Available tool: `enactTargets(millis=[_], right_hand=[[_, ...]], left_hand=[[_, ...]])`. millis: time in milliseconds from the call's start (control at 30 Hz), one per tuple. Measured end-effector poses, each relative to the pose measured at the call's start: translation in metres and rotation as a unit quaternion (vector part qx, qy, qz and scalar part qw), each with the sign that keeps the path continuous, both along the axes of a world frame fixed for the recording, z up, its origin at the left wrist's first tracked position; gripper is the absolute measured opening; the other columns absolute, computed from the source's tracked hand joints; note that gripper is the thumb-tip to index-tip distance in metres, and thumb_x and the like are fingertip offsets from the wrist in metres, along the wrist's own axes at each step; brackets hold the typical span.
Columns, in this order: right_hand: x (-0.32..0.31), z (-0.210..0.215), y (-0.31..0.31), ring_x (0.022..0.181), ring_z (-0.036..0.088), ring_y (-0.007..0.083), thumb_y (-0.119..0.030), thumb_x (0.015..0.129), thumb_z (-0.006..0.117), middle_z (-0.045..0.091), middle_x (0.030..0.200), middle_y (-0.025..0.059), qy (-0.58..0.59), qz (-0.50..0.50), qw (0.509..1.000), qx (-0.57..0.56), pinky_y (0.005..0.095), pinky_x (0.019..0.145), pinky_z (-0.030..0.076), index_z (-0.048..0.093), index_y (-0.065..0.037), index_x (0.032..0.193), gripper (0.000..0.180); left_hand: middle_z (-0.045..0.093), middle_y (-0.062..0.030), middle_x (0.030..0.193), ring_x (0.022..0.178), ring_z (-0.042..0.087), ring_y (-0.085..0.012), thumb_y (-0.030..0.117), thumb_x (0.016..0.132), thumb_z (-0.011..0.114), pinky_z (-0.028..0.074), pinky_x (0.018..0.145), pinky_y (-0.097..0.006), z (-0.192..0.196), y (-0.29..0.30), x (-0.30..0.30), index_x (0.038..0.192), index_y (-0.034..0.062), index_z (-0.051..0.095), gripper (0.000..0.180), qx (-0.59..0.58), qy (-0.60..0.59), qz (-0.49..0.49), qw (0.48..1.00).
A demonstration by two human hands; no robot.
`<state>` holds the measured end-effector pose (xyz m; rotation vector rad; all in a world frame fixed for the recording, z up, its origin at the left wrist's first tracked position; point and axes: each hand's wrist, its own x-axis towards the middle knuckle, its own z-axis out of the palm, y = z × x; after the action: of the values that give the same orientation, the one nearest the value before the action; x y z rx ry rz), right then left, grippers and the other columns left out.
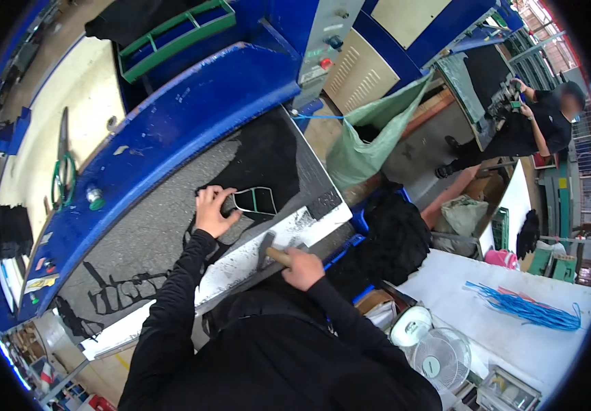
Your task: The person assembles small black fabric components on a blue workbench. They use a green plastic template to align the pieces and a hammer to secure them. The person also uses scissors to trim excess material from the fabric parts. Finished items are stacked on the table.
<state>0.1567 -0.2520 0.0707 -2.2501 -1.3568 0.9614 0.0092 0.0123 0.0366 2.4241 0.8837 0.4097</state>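
Note:
My left hand [212, 212] rests on the grey cutting bed [145, 233] of a blue press machine, fingers touching a thin metal cutting die [255, 201] that lies on a black sheet of material [261, 154]. My right hand [302, 267] grips the wooden handle of a small hammer [268, 251], whose dark head lies over the white front edge strip [240, 264] of the bed. Black offcut scraps [114, 294] lie on the bed to the left.
The blue press arm [172, 130] overhangs the bed. A green sack [370, 140] stands behind, a blue crate of black pieces [391, 240] to my right, then a white table with blue cords [524, 308] and a small fan [439, 359]. Another person [542, 123] works far right.

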Motion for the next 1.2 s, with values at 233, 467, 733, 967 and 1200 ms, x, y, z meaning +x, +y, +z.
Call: enactTargets(millis=[233,467,733,967,1200], right_hand=[[0.079,-0.010,-0.044,0.095,0.069,0.0417,-0.016,0.075,0.075,0.070,0.101,0.0225,0.008,-0.105,0.993,0.051,0.0457,0.082,0.056,0.062,-0.004,0.120,0.049],[0.093,-0.025,-0.015,0.099,0.059,0.0395,-0.008,0.082,0.074,0.058,0.106,0.0205,-0.018,0.063,0.988,0.138,0.0433,0.088,0.050,0.062,-0.003,0.128,0.049],[0.087,-0.021,0.001,0.096,0.060,0.0410,-0.014,0.083,0.074,0.059,0.100,0.0201,-0.065,0.013,0.994,0.084,0.0477,0.082,0.050,0.065,-0.005,0.124,0.043],[0.030,0.033,0.125,0.100,0.059,0.0381,-0.018,0.082,0.077,0.062,0.103,0.0163,-0.066,0.025,0.950,0.303,0.0474,0.088,0.049,0.070,-0.007,0.110,0.031],[-0.123,0.115,0.274,0.078,0.069,0.0300,-0.033,0.094,0.067,0.068,0.086,0.0059,0.123,0.229,0.841,0.474,0.0438,0.067,0.054,0.071,-0.012,0.086,0.023]], left_hand=[[0.051,-0.0091,0.113,0.111,0.047,-0.0324,0.030,0.064,0.086,0.038,0.097,-0.045,0.006,0.000,0.003,0.125,0.0182,0.066,0.066,-0.019,-0.003,0.001,1.000],[0.051,-0.0077,0.111,0.109,0.047,-0.0310,0.032,0.068,0.085,0.039,0.092,-0.044,0.009,0.006,-0.003,0.125,0.0197,0.066,0.062,-0.017,-0.011,0.003,1.000],[0.057,-0.0147,0.123,0.112,0.053,-0.0372,0.029,0.079,0.079,0.044,0.096,-0.047,0.028,-0.024,-0.057,0.132,0.0066,0.061,0.060,0.071,-0.081,0.120,0.987],[0.067,-0.0135,0.086,0.081,0.064,-0.0358,0.028,0.087,0.072,0.050,0.073,-0.046,-0.004,-0.103,-0.178,0.102,0.0065,0.073,0.026,0.034,-0.030,0.164,0.985],[0.067,-0.0148,0.068,0.062,0.065,-0.0367,0.031,0.093,0.064,0.051,0.059,-0.046,-0.035,-0.080,-0.162,0.075,0.0053,0.069,0.032,0.034,-0.022,0.380,0.924]])
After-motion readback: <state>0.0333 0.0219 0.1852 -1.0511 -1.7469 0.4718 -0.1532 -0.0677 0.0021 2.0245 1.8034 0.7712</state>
